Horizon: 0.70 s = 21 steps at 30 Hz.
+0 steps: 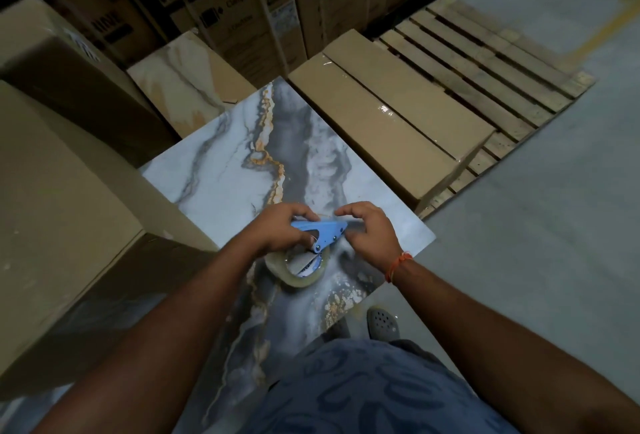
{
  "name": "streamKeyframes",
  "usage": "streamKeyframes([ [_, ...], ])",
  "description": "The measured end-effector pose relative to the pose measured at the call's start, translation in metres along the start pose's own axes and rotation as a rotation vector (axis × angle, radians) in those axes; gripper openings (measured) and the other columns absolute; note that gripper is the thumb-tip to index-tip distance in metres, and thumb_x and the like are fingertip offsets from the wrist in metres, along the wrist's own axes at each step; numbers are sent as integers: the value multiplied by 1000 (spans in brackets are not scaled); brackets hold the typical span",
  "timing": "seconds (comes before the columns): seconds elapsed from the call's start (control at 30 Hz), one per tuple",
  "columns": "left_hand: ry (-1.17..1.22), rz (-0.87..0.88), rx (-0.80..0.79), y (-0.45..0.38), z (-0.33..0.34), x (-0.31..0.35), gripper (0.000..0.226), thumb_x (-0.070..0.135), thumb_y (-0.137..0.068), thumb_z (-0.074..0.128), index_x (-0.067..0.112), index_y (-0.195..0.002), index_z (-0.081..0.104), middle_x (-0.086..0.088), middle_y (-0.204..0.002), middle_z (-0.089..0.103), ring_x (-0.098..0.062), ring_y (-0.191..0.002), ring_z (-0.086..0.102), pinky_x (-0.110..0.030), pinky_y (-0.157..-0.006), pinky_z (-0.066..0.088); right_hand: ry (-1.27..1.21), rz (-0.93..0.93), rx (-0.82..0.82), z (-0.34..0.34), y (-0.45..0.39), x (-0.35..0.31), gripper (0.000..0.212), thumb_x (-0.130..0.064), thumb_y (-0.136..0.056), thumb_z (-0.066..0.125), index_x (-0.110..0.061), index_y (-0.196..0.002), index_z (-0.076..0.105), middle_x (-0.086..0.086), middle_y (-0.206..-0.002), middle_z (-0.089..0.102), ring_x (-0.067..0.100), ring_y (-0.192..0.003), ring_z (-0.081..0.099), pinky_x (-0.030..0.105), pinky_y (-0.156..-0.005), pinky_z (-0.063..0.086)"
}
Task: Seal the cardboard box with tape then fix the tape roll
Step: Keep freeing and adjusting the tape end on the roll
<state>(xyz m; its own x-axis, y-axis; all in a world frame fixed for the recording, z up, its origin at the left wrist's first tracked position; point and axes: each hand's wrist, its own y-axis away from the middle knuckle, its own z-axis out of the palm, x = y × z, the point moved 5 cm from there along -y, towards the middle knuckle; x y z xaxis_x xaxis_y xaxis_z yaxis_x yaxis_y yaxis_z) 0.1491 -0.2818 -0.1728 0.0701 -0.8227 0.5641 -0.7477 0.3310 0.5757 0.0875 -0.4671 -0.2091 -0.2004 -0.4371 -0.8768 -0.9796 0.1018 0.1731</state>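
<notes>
A blue tape dispenser with a roll of clear tape hangs just above a marble-patterned slab. My left hand grips the dispenser's handle from the left. My right hand is at the dispenser's front tip, fingers curled and pinching there, likely on the tape end. A long flat cardboard box, with glossy clear tape along its seam, lies on a wooden pallet to the right of the slab.
Big cardboard boxes stand close on the left, and tall washing machine cartons line the back. A second tan marble slab lies behind. Grey concrete floor stretches right. My shoe shows below the slab.
</notes>
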Motion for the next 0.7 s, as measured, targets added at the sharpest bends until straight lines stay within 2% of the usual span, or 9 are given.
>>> streamKeyframes([
  [0.1, 244, -7, -104, 1, 2, -16, 39, 6, -75, 84, 18, -111, 75, -19, -112, 72, -29, -97, 71, -34, -87, 58, -12, -56, -60, -1, -5, -4, 44, -8, -66, 62, -21, -106, 75, -1, -114, 68, 20, -114, 58, 32, -103, 44],
  [0.2, 392, -9, -235, 0, 17, -34, 37, 3, -83, 80, 9, -118, 71, -22, -113, 73, -23, -96, 72, -28, -85, 58, 59, -61, -227, 4, -9, -5, 47, -18, -63, 61, -25, -108, 75, -2, -119, 67, 18, -118, 53, 29, -101, 42],
  [0.27, 462, -13, -286, -1, 27, -44, 38, 5, -82, 81, 10, -118, 71, -17, -110, 75, -21, -96, 72, -26, -83, 56, 105, -55, -338, 6, -10, -5, 44, -23, -64, 64, -24, -106, 76, -1, -115, 71, 16, -111, 60, 33, -96, 51],
  [0.37, 573, -18, -320, -5, 42, -56, 43, 10, -76, 84, 9, -117, 72, -15, -107, 75, -20, -92, 71, -26, -79, 56, 179, -80, -455, 11, -7, -5, 36, -23, -70, 70, -23, -106, 76, -4, -101, 75, 12, -87, 67, 37, -83, 57],
  [0.53, 633, -16, -350, -12, 51, -59, 46, 7, -76, 84, 5, -120, 70, -19, -110, 74, -23, -96, 70, -28, -81, 57, 282, -154, -425, 13, -6, -1, 32, -34, -72, 81, -26, -102, 77, -6, -94, 76, 10, -82, 66, 33, -76, 54],
  [0.7, 416, 48, -488, -33, 39, -45, 42, 7, -81, 82, 8, -122, 70, -14, -104, 75, -17, -88, 72, -28, -79, 58, 285, -83, -326, 14, -10, 2, 23, -35, -76, 80, -21, -95, 78, -3, -90, 76, 13, -82, 66, 33, -78, 54],
])
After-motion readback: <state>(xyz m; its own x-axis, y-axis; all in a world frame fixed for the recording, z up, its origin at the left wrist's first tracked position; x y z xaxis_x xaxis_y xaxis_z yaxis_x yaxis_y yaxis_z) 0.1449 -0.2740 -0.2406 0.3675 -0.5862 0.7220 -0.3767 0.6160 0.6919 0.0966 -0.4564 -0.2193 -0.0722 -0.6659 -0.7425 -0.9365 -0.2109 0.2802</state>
